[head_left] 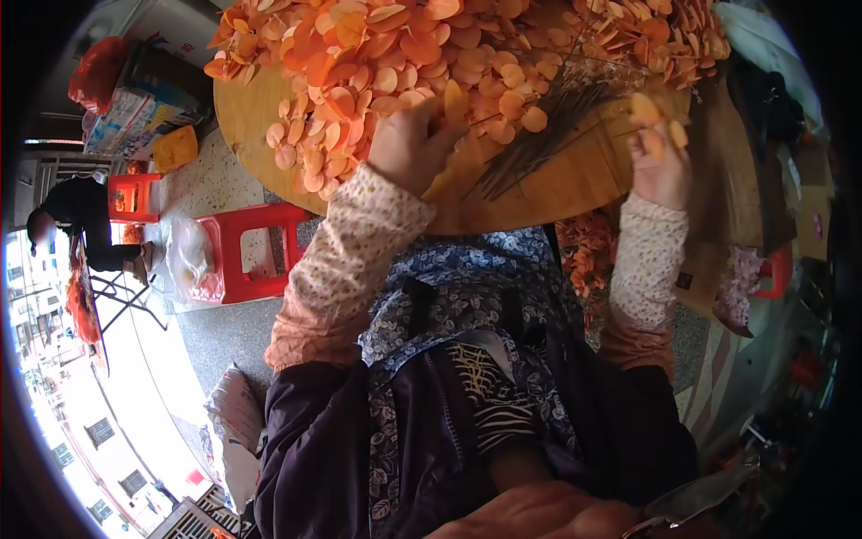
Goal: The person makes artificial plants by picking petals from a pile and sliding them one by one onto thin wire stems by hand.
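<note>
A heap of orange artificial leaves (pixel 386 63) covers the far part of a round wooden table (pixel 256 135). At the heap's near edge, my left hand (pixel 409 144) is closed, with an orange leaf standing up by its fingertips. My right hand (pixel 662 162) is over the table's right edge, its fingers pinched on orange leaves (pixel 646 110). Between the hands lies a bundle of thin brown stems (pixel 539 144), pointing toward my body. Patterned sleeves cover both forearms.
A red stool (pixel 238 256) with a plastic bag (pixel 190 256) stands left of the table. Farther left, another person (pixel 85 216) bends near a second red stool (pixel 135 196). More orange leaves (pixel 588 251) hang below the table's near edge. A white sack (pixel 235 422) is at lower left.
</note>
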The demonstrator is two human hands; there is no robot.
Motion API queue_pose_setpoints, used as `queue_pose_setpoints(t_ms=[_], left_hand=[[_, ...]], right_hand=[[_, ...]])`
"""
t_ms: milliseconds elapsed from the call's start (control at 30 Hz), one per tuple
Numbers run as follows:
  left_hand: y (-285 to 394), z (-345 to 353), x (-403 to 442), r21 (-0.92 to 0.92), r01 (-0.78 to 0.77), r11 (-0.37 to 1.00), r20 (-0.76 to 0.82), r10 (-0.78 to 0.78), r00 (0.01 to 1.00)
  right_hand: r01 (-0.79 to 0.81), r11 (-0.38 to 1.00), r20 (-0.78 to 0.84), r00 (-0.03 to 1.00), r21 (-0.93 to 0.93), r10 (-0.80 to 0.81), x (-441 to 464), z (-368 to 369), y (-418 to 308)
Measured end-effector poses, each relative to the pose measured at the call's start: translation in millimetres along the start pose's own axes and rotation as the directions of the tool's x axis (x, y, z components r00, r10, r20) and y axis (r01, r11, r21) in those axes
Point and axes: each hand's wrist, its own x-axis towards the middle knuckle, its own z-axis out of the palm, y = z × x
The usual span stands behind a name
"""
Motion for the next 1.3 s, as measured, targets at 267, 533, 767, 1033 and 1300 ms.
queue_pose_setpoints(t_ms=[267, 533, 767, 1033, 1300], left_hand=[[16, 29, -19, -0.233, -0.164, 0.958, 0.033, 0.177, 0.984], [-2, 59, -18, -0.95, 0.143, 0.278, 0.214, 0.243, 0.946], [2, 48, -23, -0.869, 0.214, 0.447, 0.292, 0.113, 0.95], [3, 50, -23, -0.846, 0.138, 0.515, 0.238, 0.134, 0.962], [-1, 30, -29, -0.716, 0.134, 0.685, 0.481, 0.345, 0.806]], right_hand=[[-0.097, 0.995, 0.304, 0.949, 0.016, 0.087, -62, 55, 36], [-0.23, 0.973, 0.348, 0.913, 0.005, 0.214, -85, 66, 50], [-0.252, 0.964, 0.435, 0.88, 0.082, 0.193, -84, 58, 58], [-0.301, 0.944, 0.317, 0.916, 0.133, 0.248, -80, 59, 63], [-0.16, 0.977, 0.201, 0.971, 0.144, 0.129, -37, 37, 35]])
